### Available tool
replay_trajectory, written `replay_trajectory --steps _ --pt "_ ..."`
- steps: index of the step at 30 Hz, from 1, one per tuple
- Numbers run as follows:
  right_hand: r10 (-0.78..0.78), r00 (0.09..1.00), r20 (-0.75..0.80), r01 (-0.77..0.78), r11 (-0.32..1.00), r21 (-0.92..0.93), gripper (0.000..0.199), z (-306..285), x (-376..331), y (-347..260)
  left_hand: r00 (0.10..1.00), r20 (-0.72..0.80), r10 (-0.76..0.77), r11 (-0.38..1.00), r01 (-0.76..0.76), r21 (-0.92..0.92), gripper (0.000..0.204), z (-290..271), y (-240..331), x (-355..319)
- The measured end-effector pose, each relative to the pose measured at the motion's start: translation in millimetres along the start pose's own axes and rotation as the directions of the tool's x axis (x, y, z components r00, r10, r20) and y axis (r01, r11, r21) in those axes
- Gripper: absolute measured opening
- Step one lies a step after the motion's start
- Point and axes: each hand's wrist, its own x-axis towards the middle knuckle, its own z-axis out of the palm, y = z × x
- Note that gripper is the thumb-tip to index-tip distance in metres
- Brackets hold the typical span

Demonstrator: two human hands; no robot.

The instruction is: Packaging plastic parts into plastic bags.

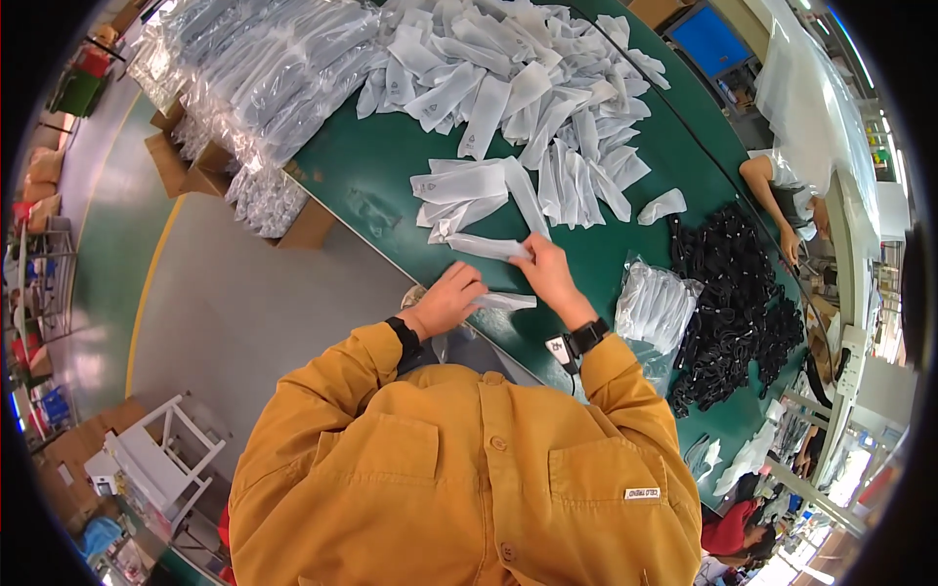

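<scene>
My left hand (449,297) is closed, its fingertips pinching the end of a narrow frosted plastic sleeve (508,302) near the green table's front edge. A little further in, my right hand (549,277) has thumb and fingers closed on the right end of another frosted sleeve (481,246), which points left. Just beyond it lies a small group of the same sleeves (461,188), some with a small dark printed mark. Behind them spreads a large loose heap of frosted sleeves (528,93). Whether the two held sleeves contain anything cannot be made out.
Stacked clear-bagged bundles (264,73) cover the far left of the table (337,166), beside open cartons (210,171). To the right lie a bagged stack of white packets (655,308) and a pile of black cables (733,303). Another person's arm (770,203) reaches in at the right.
</scene>
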Motion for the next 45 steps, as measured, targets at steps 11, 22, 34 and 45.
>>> replay_trajectory --steps 11,22,34,45 --pt "-0.170 0.981 -0.089 0.172 0.985 0.017 0.019 -17.3 -2.4 3.5 0.996 0.017 0.084 0.943 -0.085 0.321 0.039 1.0 -5.0 2.5" --pt "-0.113 0.993 0.024 0.116 0.965 -0.235 0.036 18.8 15.0 -44.1 0.989 0.119 0.088 0.993 -0.097 0.068 0.059 20.6 8.3 -6.6" --pt "-0.175 0.980 0.099 0.176 0.984 -0.005 0.020 6.9 1.7 25.7 0.987 -0.156 0.026 0.938 0.030 0.345 0.054 -10.9 16.0 10.7" --pt "-0.255 0.965 -0.055 0.231 0.933 -0.277 0.022 16.8 74.7 -8.0 0.999 -0.024 -0.042 0.991 0.045 0.129 0.068 -3.6 2.8 4.3"
